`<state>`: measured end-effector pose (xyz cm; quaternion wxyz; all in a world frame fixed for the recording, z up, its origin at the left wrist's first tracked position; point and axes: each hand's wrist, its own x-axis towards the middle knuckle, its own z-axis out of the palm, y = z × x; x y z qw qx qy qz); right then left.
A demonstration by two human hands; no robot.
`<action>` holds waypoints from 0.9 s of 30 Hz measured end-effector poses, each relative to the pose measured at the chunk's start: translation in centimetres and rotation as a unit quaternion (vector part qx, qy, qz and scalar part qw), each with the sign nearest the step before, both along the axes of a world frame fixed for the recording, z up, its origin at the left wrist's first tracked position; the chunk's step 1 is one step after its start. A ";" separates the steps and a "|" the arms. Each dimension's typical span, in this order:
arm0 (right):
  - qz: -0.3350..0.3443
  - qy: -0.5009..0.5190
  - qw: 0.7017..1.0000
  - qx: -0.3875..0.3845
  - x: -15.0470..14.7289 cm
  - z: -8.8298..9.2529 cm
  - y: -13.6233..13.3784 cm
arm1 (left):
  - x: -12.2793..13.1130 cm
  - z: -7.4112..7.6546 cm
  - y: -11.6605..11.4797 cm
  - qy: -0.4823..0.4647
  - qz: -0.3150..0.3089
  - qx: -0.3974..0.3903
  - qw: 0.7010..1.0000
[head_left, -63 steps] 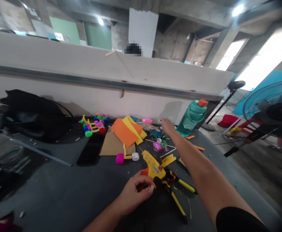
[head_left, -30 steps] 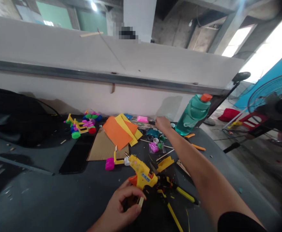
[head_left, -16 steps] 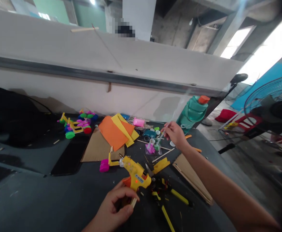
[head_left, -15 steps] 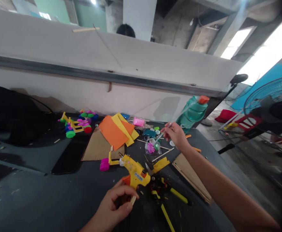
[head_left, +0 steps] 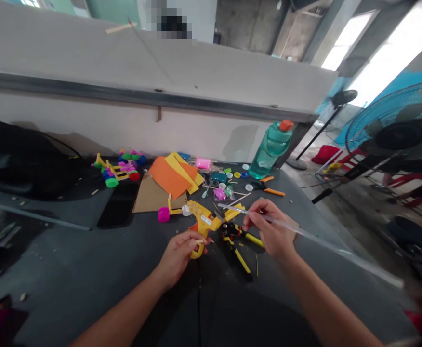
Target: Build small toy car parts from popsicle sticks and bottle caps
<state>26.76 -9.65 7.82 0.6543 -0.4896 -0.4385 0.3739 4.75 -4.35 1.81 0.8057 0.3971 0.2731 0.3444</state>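
My left hand [head_left: 178, 255] has its fingers closed around the lower handle of a yellow hot glue gun [head_left: 204, 219], and a short wooden stick piece [head_left: 198, 241] is pinched at its fingertips. The gun's nozzle points up and away to the left. In my right hand [head_left: 274, 229] is a long clear glue stick [head_left: 323, 243], its near end reaching back past my forearm and its tip over the parts beyond the gun. Wire strippers [head_left: 238, 241] with yellow handles lie between my hands. By the nozzle sits a yellow stick frame with a magenta wheel [head_left: 164, 214].
Orange and yellow sheets [head_left: 169, 177] lie on cardboard [head_left: 148, 195] beside a black phone [head_left: 115, 207]. Small colourful wheeled models [head_left: 119, 171] stand at the back left. Bottle caps, orange-handled pliers [head_left: 274, 191] and a teal bottle [head_left: 270, 152] are at the back right.
My right hand has drawn back toward me from the bottle caps, bringing the glue stick lower. The left hand stays at the glue gun's handle. The view has shifted.
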 end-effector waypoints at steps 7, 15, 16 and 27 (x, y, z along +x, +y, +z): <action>-0.016 -0.048 0.999 0.008 -3.0 -0.5 -4.5 | -0.5 1.2 -1.1 -0.082 -0.017 -0.097 0.992; -0.054 -0.301 0.952 0.028 -3.9 -1.1 -5.6 | -0.3 1.3 -1.7 -0.083 -0.022 -0.093 0.992; -0.052 -0.310 0.949 0.031 -3.9 -1.1 -5.6 | -0.3 1.4 -1.8 -0.081 -0.020 -0.087 0.993; -0.010 -0.371 0.926 0.062 -3.9 -0.8 -5.7 | 0.0 1.5 -1.7 -0.069 -0.018 -0.024 0.997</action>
